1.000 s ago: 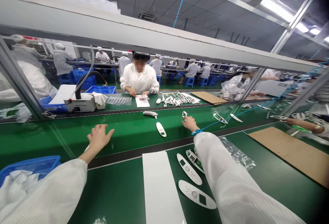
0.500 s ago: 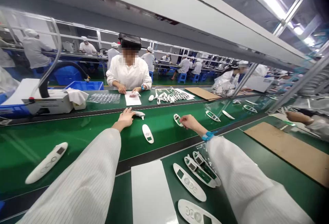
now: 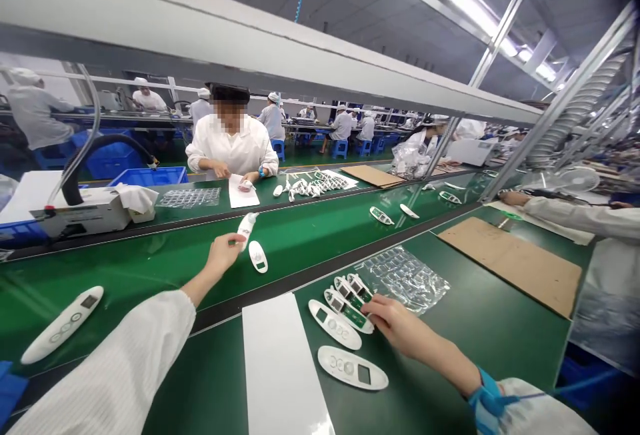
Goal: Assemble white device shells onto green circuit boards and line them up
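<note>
My left hand (image 3: 223,253) reaches over the green conveyor belt (image 3: 150,255) and is closed on a white device shell (image 3: 245,228), lifted off the belt. Another white shell (image 3: 258,256) lies flat just right of it. My right hand (image 3: 395,320) is back on the near bench, its fingers pinched on a green-faced part (image 3: 351,313) beside several similar parts (image 3: 353,286). Two white oval front covers (image 3: 334,314) (image 3: 353,367) lie close by, next to a long white sheet (image 3: 280,362).
A white shell (image 3: 63,324) lies on the belt at the left. A clear plastic blister tray (image 3: 403,274) and a cardboard sheet (image 3: 513,264) rest on the right. A seated person in white (image 3: 231,145) works across the belt. Another person's sleeve (image 3: 575,215) reaches in from the right.
My left hand closed on the white shell on the belt and lifted it. My right hand came back from the belt to the near bench with the green-faced part.
</note>
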